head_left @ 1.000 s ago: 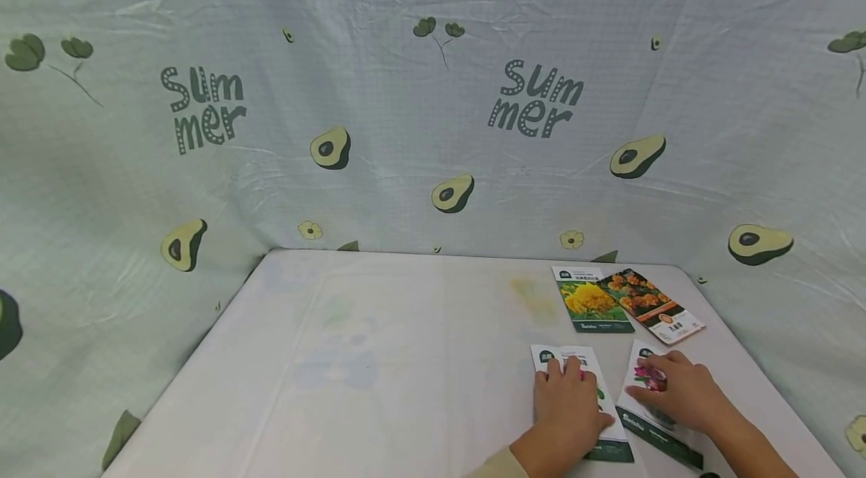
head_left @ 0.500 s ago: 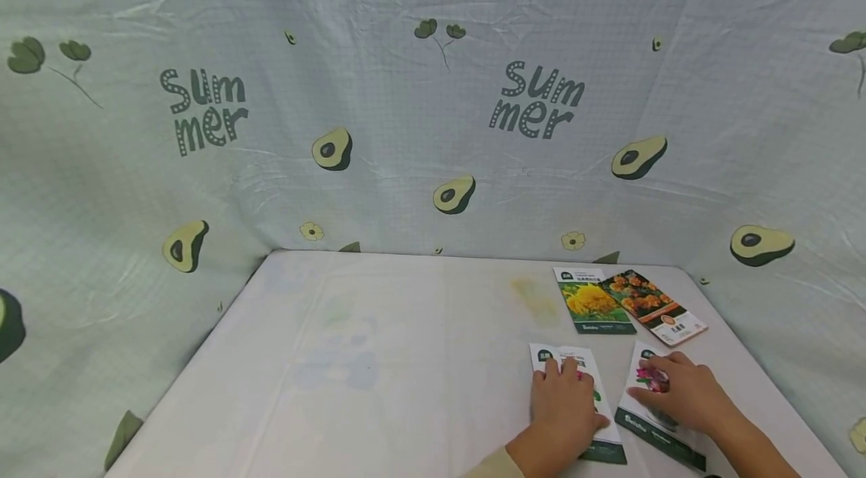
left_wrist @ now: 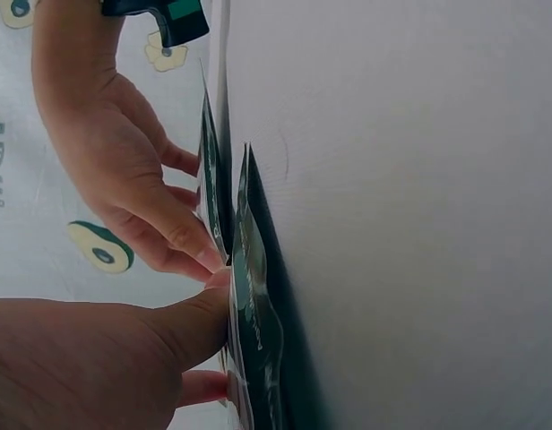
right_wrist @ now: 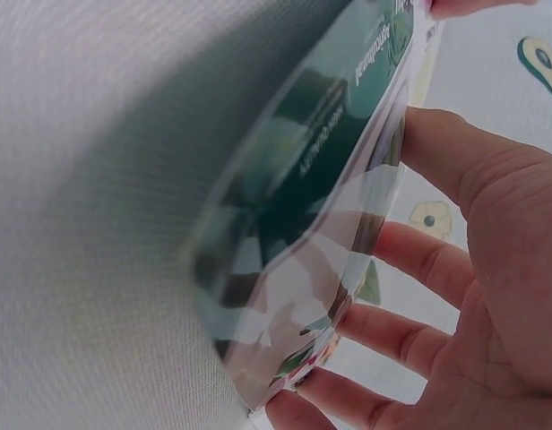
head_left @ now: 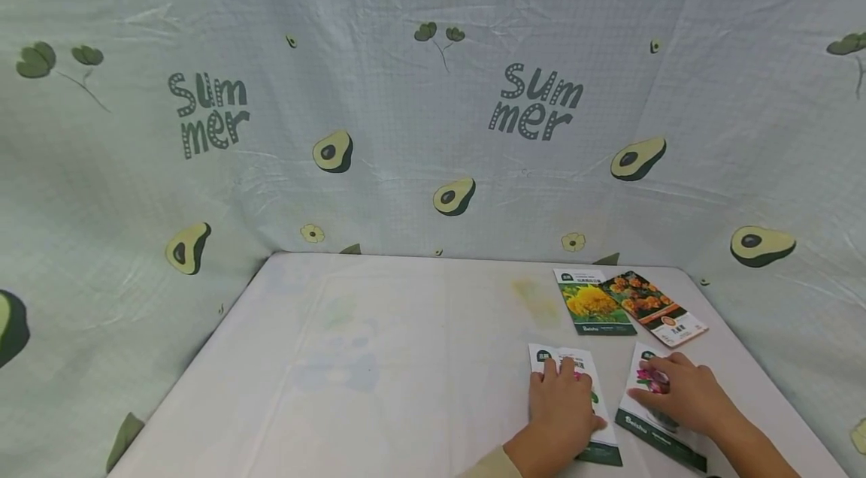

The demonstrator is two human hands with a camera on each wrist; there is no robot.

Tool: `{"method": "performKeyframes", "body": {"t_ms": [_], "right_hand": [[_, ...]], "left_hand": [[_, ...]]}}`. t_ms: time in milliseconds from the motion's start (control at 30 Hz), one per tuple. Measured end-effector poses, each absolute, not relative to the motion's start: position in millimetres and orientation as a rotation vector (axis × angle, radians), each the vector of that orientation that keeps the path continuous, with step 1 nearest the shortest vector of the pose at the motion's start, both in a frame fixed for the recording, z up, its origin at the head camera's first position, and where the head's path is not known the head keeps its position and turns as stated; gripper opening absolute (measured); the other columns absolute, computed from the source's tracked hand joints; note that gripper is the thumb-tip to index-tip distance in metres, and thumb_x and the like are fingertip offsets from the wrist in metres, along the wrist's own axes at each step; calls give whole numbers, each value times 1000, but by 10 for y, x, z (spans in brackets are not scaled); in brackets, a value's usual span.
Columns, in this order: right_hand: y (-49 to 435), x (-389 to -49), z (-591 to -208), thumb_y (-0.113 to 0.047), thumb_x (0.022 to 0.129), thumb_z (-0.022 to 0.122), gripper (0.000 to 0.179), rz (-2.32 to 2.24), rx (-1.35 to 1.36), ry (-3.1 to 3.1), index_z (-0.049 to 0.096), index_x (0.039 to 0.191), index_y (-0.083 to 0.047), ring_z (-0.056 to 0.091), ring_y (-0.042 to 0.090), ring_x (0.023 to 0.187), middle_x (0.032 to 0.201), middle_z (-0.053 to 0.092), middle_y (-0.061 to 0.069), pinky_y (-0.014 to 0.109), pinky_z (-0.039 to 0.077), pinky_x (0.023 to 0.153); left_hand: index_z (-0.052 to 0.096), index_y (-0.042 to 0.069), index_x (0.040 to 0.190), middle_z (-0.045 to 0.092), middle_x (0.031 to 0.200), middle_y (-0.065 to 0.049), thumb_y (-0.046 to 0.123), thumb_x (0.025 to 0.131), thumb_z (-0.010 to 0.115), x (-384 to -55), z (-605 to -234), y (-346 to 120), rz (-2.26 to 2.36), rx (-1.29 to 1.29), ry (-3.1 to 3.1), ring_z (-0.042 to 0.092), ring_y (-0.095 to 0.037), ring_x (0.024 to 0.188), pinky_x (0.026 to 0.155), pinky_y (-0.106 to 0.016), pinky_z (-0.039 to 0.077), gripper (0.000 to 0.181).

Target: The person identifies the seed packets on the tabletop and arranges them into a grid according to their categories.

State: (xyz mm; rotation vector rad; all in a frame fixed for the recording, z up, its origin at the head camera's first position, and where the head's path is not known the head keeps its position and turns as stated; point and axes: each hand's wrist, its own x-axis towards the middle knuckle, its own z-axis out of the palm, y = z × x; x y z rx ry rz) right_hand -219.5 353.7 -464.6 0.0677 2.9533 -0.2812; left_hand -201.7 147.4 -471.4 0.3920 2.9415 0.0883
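On white table [head_left: 338, 418], resting left hand [head_left: 560, 406] on one packet [head_left: 601, 453], right hand [head_left: 685, 394] on second packet [head_left: 649, 431], loosely, pinching neither, perhaps to steady both

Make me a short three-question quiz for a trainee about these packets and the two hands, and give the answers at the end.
1. Which fruit is printed on the backdrop?
2. True or false: the left hand touches a white packet that lies nearer than the yellow-flower packet.
3. What flower colour shows on the angled packet that the right hand touches? A, yellow; B, pink; C, blue.

Key: 1, avocado; 2, true; 3, B.
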Motion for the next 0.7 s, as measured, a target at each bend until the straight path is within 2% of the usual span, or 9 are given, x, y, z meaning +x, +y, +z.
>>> {"method": "performKeyframes", "body": {"t_ms": [367, 700], "right_hand": [[3557, -2225, -4677, -72, 73, 78, 90, -278, 74, 2939, 65, 127, 0, 53, 48, 92, 121, 54, 36, 60, 52, 78], [3547, -2224, -4658, -71, 75, 77, 91, -278, 87, 2936, 64, 128, 1, 51, 49, 94, 124, 51, 38, 60, 52, 78]], "left_hand": [[67, 53, 122, 52, 137, 20, 69, 77, 76, -2007, -4721, 1467, 128, 396, 2964, 50, -12, 123, 103, -42, 48, 49], [69, 49, 121, 54, 137, 21, 70, 78, 75, -2040, -4679, 1415, 134, 414, 2930, 51, -14, 125, 105, -43, 49, 48]]}}
